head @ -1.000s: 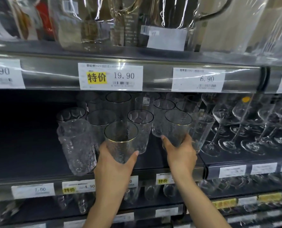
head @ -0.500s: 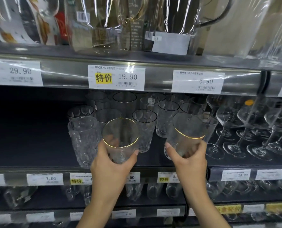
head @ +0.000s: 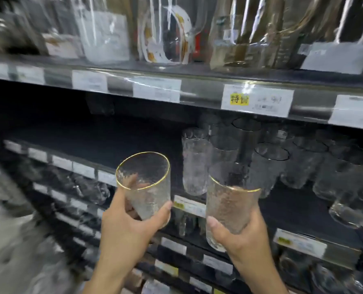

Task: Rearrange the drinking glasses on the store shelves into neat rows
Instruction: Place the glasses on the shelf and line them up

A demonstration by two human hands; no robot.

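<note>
Your left hand (head: 125,232) with fingers (head: 165,210) wrapped round a gold-rimmed glass (head: 146,187), your right hand (head: 244,236) clasping a second glass (head: 229,209) likewise, both tilted, apparently held clear before the dark shelf (head: 102,143), blurred tumblers (head: 269,166) standing behind at right

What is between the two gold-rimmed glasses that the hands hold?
Nothing, in the head view: the left-hand glass and the right-hand glass are apart. Behind the gap, a tall textured glass stands on the shelf.
</note>
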